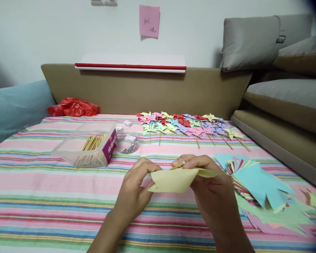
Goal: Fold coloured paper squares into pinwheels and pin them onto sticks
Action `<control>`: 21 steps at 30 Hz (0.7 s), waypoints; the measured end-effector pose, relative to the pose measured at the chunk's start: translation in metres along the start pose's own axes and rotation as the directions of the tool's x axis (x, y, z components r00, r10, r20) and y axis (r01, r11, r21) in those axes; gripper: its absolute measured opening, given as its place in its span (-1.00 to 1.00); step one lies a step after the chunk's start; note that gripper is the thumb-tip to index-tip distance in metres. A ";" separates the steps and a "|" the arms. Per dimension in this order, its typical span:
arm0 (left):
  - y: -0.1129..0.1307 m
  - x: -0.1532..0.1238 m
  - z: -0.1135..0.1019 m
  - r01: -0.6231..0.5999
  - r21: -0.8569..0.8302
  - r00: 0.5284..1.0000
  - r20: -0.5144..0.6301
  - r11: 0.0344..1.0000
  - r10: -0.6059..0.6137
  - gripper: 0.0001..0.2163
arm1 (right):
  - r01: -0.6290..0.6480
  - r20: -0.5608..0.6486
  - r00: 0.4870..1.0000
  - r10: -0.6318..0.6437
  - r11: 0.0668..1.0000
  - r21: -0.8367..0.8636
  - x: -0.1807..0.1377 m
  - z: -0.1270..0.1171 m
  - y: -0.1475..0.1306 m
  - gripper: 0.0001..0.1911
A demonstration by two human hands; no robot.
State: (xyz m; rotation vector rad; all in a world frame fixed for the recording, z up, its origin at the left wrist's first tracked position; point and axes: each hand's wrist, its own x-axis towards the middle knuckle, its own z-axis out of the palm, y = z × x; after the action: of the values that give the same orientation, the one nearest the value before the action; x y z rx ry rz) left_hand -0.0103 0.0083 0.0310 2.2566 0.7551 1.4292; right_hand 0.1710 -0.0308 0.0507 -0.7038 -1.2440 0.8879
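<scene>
A sheet of pale yellow paper (173, 180), with its edges folded or bent, is held up between my two hands above the striped cloth. My left hand (137, 186) pinches its left side between thumb and fingers. On the right, my right hand (209, 179) grips the other side, its fingers curled over the top. Near the right fingertips, at the paper's upper edge, shows the end of a small tan stick (178, 165); most of it is hidden. Small dark specks mark the paper's left corner.
A clear plastic box (65, 147) of wooden sticks (94, 143) stands left, beside a round dish of small metal pins (130, 147). Finished paper pinwheels (183, 128) lie in rows at the back. Cut coloured paper (255, 182) is piled right. A red plastic bag (77, 107) lies back left.
</scene>
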 end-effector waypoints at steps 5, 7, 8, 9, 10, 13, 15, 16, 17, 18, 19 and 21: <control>0.001 0.002 -0.004 -0.058 0.072 0.998 0.012 0.996 0.057 -0.89 | 0.052 0.024 0.998 -0.055 0.993 0.105 0.001 0.001 0.010 -0.92; 0.005 0.002 -0.006 -0.078 0.101 0.997 0.028 0.992 0.075 -0.87 | 0.071 0.047 0.996 -0.079 0.987 0.147 0.001 0.001 0.012 -0.88; 0.006 0.002 -0.007 -0.092 0.116 0.995 0.032 0.989 0.089 -0.86 | 0.074 0.056 0.995 -0.084 0.984 0.164 0.000 0.002 0.013 -0.85; 0.008 0.002 -0.009 -0.108 0.131 0.994 0.037 0.986 0.104 -0.84 | 0.072 0.058 0.995 -0.083 0.982 0.172 0.000 0.002 0.012 -0.83; 0.009 0.002 -0.010 -0.121 0.142 0.992 0.041 0.982 0.116 -0.83 | 0.065 0.053 0.996 -0.075 0.983 0.172 -0.001 0.003 0.012 -0.81; 0.011 0.001 -0.013 -0.150 0.175 0.988 0.050 0.973 0.143 -0.80 | 0.053 0.021 0.998 -0.056 0.991 0.125 -0.002 0.007 0.009 -0.80; 0.011 0.000 -0.015 -0.164 0.204 0.986 0.054 0.965 0.156 -0.79 | 0.078 0.030 0.996 -0.081 0.993 0.089 -0.002 0.009 0.009 -0.86; 0.011 0.000 -0.016 -0.174 0.220 0.985 0.053 0.960 0.166 -0.79 | 0.105 0.040 0.993 -0.108 0.991 0.078 -0.002 0.009 0.009 -0.89; 0.012 0.000 -0.017 -0.185 0.237 0.983 0.052 0.954 0.178 -0.79 | 0.131 0.049 0.990 -0.135 0.989 0.073 -0.001 0.009 0.009 -0.91; 0.013 0.000 -0.017 -0.194 0.254 0.981 0.053 0.948 0.186 -0.78 | 0.152 0.057 0.986 -0.156 0.986 0.073 0.000 0.009 0.009 -0.91; 0.014 0.000 -0.018 -0.203 0.268 0.979 0.055 0.942 0.195 -0.78 | 0.166 0.067 0.983 -0.171 0.983 0.076 0.000 0.009 0.009 -0.90; 0.016 0.000 -0.018 -0.220 0.284 0.975 0.061 0.933 0.212 -0.77 | 0.165 0.099 0.980 -0.172 0.983 0.075 0.001 0.006 0.008 -0.89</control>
State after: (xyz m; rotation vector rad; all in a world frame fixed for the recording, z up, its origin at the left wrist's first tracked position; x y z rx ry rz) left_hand -0.0229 -0.0043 0.0473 2.6508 0.7690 1.4570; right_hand 0.1632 -0.0262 0.0452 -0.4960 -1.3407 0.8304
